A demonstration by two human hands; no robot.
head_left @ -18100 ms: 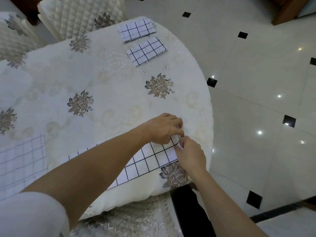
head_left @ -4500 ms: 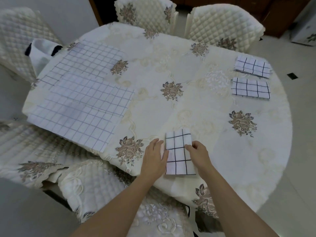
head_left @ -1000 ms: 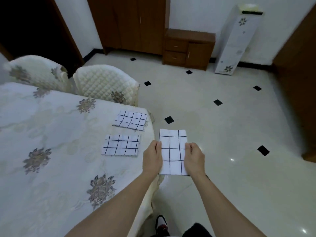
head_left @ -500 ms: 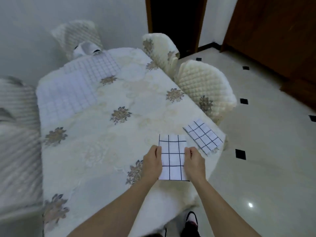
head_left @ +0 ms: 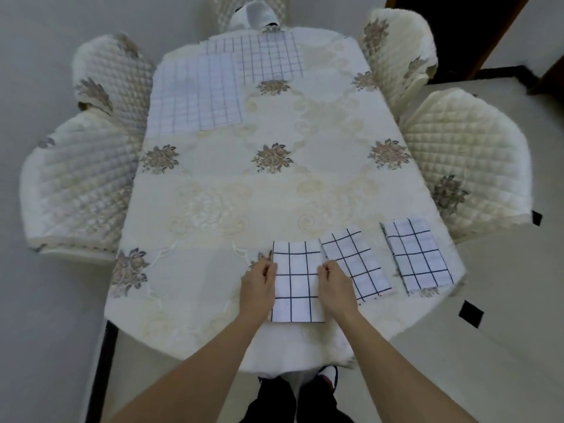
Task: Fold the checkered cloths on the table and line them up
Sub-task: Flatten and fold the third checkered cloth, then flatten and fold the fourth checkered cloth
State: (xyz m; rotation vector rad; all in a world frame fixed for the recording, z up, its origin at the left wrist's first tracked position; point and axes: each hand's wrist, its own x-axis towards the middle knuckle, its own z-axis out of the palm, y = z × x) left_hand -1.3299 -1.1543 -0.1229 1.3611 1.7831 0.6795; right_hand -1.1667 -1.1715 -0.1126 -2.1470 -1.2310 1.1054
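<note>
A folded white cloth with a black grid (head_left: 296,282) lies near the table's front edge. My left hand (head_left: 258,285) grips its left side and my right hand (head_left: 335,280) grips its right side. Directly to its right lie two more folded checkered cloths, one touching it (head_left: 355,264) and one further right (head_left: 418,254). At the far end of the table (head_left: 213,193) two unfolded checkered cloths are spread flat and overlap, one on the left (head_left: 195,96) and one behind it (head_left: 268,59).
The table carries a cream tablecloth with flower patterns. Quilted cream chairs stand on the left (head_left: 79,190), the right (head_left: 470,160) and at the far corners. A dark doorway (head_left: 476,29) is at the top right. My feet show below the table's edge.
I have walked round the table with the folded cloth held in both hands. It now sits low over the table, next to the two folded cloths.
</note>
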